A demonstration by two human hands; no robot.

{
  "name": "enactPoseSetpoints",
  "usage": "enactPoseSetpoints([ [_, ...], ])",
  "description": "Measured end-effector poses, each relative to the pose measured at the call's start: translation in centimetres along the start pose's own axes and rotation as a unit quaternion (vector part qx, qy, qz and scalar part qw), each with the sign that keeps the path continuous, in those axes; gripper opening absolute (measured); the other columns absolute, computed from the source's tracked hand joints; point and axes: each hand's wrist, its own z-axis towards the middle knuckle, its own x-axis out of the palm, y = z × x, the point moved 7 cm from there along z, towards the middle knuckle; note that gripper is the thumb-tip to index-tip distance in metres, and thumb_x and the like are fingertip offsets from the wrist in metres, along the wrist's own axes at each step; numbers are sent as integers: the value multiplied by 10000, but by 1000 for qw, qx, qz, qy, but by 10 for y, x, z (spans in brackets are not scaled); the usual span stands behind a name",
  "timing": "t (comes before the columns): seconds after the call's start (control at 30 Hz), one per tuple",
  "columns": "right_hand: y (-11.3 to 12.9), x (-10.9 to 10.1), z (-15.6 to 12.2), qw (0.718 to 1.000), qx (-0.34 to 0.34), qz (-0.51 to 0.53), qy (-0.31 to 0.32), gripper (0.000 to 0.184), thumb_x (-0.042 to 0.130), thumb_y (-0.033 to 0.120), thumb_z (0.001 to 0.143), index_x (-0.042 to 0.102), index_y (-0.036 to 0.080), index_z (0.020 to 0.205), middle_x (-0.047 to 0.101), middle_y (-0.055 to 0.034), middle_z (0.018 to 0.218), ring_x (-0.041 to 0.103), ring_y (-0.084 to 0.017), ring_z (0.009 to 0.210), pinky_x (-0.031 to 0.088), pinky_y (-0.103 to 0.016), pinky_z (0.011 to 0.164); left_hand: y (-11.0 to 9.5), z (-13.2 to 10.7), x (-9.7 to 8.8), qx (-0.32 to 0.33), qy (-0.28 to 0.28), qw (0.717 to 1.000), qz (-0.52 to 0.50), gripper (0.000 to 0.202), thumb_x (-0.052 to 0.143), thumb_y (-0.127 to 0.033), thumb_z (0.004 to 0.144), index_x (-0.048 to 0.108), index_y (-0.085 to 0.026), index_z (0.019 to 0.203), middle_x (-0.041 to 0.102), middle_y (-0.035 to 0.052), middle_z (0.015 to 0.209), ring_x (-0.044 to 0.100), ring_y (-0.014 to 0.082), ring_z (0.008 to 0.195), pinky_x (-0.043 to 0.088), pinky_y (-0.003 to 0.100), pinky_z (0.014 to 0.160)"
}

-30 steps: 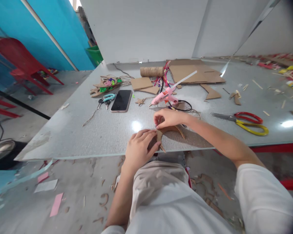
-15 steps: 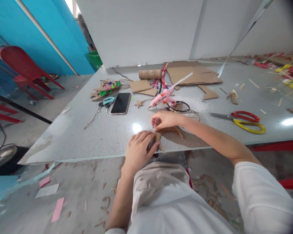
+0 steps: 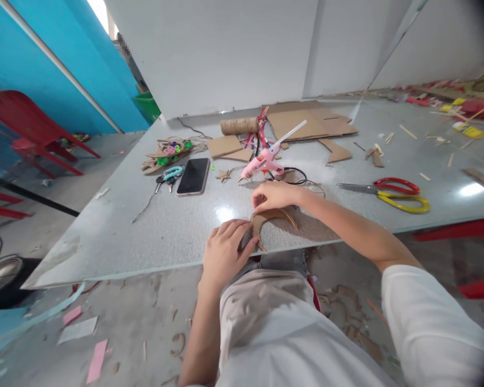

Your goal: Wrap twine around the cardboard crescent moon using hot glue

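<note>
Grey table [image 3: 161,236] spans mid-frame. Scissors [image 3: 376,190], right. Pink glue gun [image 3: 264,163], centre. Left hand [image 3: 227,248], lower centre, fingers gripping curved cardboard [image 3: 260,221] near table's front edge. Right hand [image 3: 276,195], centre, fingertips pinched at its top; can't tell what's between.

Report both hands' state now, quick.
Left hand: closed, holding the curved cardboard piece.
Right hand: closed in a pinch at the cardboard's edge; what it pinches cannot be told.
</note>
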Motion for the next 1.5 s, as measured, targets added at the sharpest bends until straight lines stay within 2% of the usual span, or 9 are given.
enactPoseSetpoints([
  [0.17, 4, 3, -5, 994, 6, -103, -41, 167, 613, 364, 836, 693, 229, 893, 714, -22, 963, 616, -192, 885, 302, -272, 618, 0, 1, 0, -2, 3, 1000, -6, 283, 513, -377, 927, 613, -204, 1127, 679, 56, 1140, 593, 222, 1103, 470, 358, 879],
  [0.4, -8, -7, -10, 998, -50, 41, -15, 264, 513, 345, 904, 709, 168, 911, 723, -43, 895, 628, -141, 806, 393, -242, 683, -1, 0, 1, 1, -4, 1000, 4, 260, 509, -370, 932, 589, -226, 1133, 650, 42, 1227, 566, 222, 1159, 462, 362, 899],
  [0.5, -13, -13, -14, 999, -23, 13, -30, 192, 613, 316, 834, 713, 183, 929, 722, -47, 930, 628, -145, 809, 391, -238, 663, 0, -1, 1, -1, 1, 1000, -3, 237, 521, -380, 923, 583, -228, 1094, 643, 43, 1232, 554, 227, 1171, 458, 369, 910],
  [0.63, -8, -11, -16, 999, -10, -13, -41, 173, 618, 328, 828, 727, 205, 885, 721, -34, 862, 615, -138, 758, 360, -238, 624, 5, -2, -1, -23, 4, 999, -38, 212, 511, -401, 924, 565, -213, 1005, 617, 64, 1249, 557, 226, 1137, 466, 373, 899],
  [0.83, -1, -10, -15, 997, -20, -16, -70, 203, 581, 344, 847, 726, 207, 881, 716, -23, 824, 601, -126, 733, 331, -237, 614, 4, -1, 2, -17, 17, 1000, 0, 338, 435, -363, 965, 502, -216, 1263, 588, 55, 1329, 499, 228, 1242, 449, 383, 941],
  [1.1, 1, -7, -15, 994, 15, -68, -80, 205, 593, 371, 816, 710, 205, 791, 710, -15, 806, 594, -145, 743, 293, -256, 585, 1, 3, 6, -9, 22, 999, 29, 336, 376, -279, 979, 567, -202, 1245, 641, 47, 1265, 523, 214, 1230, 451, 379, 941],
  [1.27, 3, -2, -12, 992, 4, -91, -83, 183, 610, 360, 802, 692, 203, 756, 703, -21, 790, 591, -158, 752, 300, -269, 610, 0, 3, 6, -12, 24, 999, 33, 341, 362, -270, 979, 572, -200, 1237, 644, 61, 1257, 530, 222, 1220, 445, 391, 931],
  [1.37, 6, -1, -10, 989, -36, -104, -99, 146, 629, 337, 785, 672, 200, 759, 698, -25, 835, 587, -173, 819, 318, -273, 655, 0, 3, 6, -13, 25, 999, 31, 340, 362, -263, 977, 572, -200, 1237, 643, 64, 1259, 531, 222, 1218, 440, 388, 926],
  [1.5, 4, 0, -5, 992, -64, -20, -103, 115, 660, 261, 722, 663, 190, 812, 699, -20, 877, 585, -153, 814, 367, -252, 680, 0, 3, 5, -14, 24, 999, 28, 329, 373, -255, 972, 568, -202, 1233, 643, 54, 1260, 531, 220, 1217, 430, 381, 920],
])
